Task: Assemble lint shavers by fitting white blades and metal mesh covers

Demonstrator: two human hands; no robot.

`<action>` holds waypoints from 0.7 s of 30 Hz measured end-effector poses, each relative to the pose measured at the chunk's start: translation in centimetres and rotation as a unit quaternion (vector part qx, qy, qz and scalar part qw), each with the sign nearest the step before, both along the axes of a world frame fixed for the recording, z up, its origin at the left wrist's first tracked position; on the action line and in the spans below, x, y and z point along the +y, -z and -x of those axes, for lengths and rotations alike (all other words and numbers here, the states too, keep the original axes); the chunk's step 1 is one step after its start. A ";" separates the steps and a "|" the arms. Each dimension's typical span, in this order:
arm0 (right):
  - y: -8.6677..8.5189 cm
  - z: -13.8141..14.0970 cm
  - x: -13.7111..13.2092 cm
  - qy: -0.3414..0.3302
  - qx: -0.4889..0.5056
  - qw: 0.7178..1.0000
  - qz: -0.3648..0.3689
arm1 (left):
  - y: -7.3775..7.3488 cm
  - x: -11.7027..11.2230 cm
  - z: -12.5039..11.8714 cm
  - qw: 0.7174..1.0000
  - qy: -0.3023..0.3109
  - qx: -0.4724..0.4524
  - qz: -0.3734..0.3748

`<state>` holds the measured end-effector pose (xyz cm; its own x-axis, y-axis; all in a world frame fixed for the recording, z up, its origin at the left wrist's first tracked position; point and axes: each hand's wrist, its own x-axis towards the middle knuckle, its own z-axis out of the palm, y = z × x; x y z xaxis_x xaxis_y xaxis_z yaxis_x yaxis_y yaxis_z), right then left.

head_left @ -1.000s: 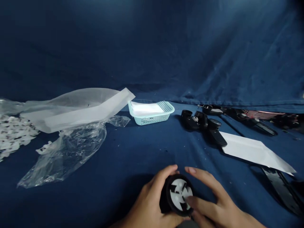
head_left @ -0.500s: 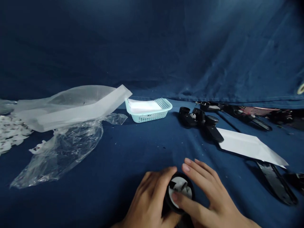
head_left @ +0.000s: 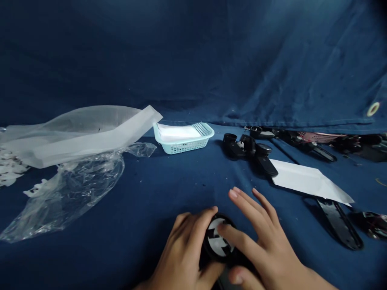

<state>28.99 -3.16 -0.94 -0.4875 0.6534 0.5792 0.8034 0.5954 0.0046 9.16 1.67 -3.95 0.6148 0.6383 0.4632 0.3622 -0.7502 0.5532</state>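
Note:
At the bottom centre, my left hand (head_left: 186, 249) is wrapped round the side of a black round housing (head_left: 208, 245) that has a dark handle-like part below it. Set inside its rim is a white plastic insert (head_left: 218, 245) with dark gaps. My right hand (head_left: 269, 245) is spread over the right side, its index fingertip touching the insert. The other right fingers stretch forward in the air, and the thumb is low beside the housing. Part of the housing is hidden behind my fingers.
A light-blue basket (head_left: 187, 146) holds white paper. Clear plastic bags (head_left: 87, 193) and small white parts (head_left: 10, 169) lie left. To the right are black device parts (head_left: 266, 161), a white sheet (head_left: 308, 181), a long black shell (head_left: 341, 225) and a pink basket (head_left: 317, 137).
My right thumb has come off the white insert, and the index finger now touches it. The right fingers have spread wider. The insert appears turned. The view has shifted slightly to the right.

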 end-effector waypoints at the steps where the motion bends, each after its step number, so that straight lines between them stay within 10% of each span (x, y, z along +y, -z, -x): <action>1: 0.1 0.1 0.1 0.003 0.005 1.000 0.007 | 0.0 0.0 0.0 1.000 -0.003 0.002 0.001; 21: 0.8 0.4 0.3 0.006 0.106 0.983 0.152 | -0.1 0.2 0.1 0.995 -0.069 0.023 0.066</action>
